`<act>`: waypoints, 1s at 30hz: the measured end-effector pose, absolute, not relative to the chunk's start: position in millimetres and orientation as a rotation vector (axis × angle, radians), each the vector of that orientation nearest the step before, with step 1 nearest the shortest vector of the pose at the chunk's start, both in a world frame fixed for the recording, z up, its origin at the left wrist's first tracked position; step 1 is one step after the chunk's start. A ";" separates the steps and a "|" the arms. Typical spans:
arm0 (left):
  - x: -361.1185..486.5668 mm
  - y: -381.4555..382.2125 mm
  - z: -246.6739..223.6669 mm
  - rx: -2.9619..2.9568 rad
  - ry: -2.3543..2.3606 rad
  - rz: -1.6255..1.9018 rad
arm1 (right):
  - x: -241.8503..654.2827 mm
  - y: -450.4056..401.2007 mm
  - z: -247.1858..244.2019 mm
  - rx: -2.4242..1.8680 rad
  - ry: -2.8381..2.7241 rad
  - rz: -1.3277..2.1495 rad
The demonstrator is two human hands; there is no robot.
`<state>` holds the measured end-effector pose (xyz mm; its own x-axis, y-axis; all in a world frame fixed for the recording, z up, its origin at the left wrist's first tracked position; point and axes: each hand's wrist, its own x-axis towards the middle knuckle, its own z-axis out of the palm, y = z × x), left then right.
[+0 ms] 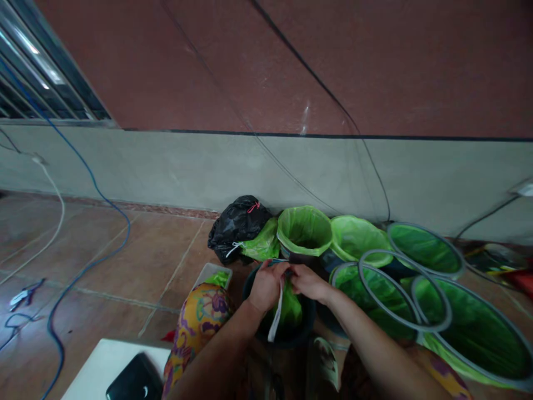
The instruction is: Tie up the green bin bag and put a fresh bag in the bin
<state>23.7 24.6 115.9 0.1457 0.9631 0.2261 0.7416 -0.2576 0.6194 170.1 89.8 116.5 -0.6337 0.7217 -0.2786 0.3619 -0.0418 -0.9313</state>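
In the head view, my left hand (265,286) and my right hand (308,282) meet over a dark bucket (308,329) between my knees. Fingers of both hands are closed at the gathered top of a green plastic bag (290,312), which hangs down inside the bucket. A white drawstring (275,321) dangles from the left hand's side of the bag. The exact grip of the fingertips is partly hidden by the hands.
Green-lined bins (306,230) stand along the wall to the right, some with grey rings (447,316). Behind the bucket sit a black garbage bag (237,225) and a tied green bag (263,243). A plastic tray (208,272), blue cable (85,269) and white stool (100,364) are leftward.
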 end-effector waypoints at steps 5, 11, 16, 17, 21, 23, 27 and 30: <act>22.0 27.6 115.9 1.882 1.769 0.877 | 169.7 85.1 118.1 -1.147 -1.805 1.825; 19.8 29.2 115.3 1.731 1.720 1.018 | 169.7 86.3 118.9 -1.154 -1.792 1.763; 21.1 27.1 118.2 1.723 1.687 1.028 | 171.2 92.6 117.6 -1.366 -1.746 1.522; 21.7 26.6 118.9 1.744 1.707 1.008 | 172.7 94.5 119.8 -1.393 -1.658 1.536; 22.2 25.5 118.9 1.775 1.772 0.995 | 181.0 99.3 136.4 -1.439 -1.309 1.666; 21.6 25.5 117.4 1.774 1.775 1.001 | 183.2 97.7 142.8 -1.419 -1.355 1.647; 21.2 25.4 114.9 1.834 1.782 0.990 | 180.0 90.7 137.7 -1.264 -1.754 1.641; 22.3 24.9 115.9 1.846 1.786 0.990 | 177.4 90.5 126.2 -1.264 -1.937 1.560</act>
<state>22.3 24.9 115.9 -0.0598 0.9741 0.2181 0.7013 -0.1145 0.7036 177.4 90.5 126.2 -0.5408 0.8026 -0.2518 0.4170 -0.0043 -0.9089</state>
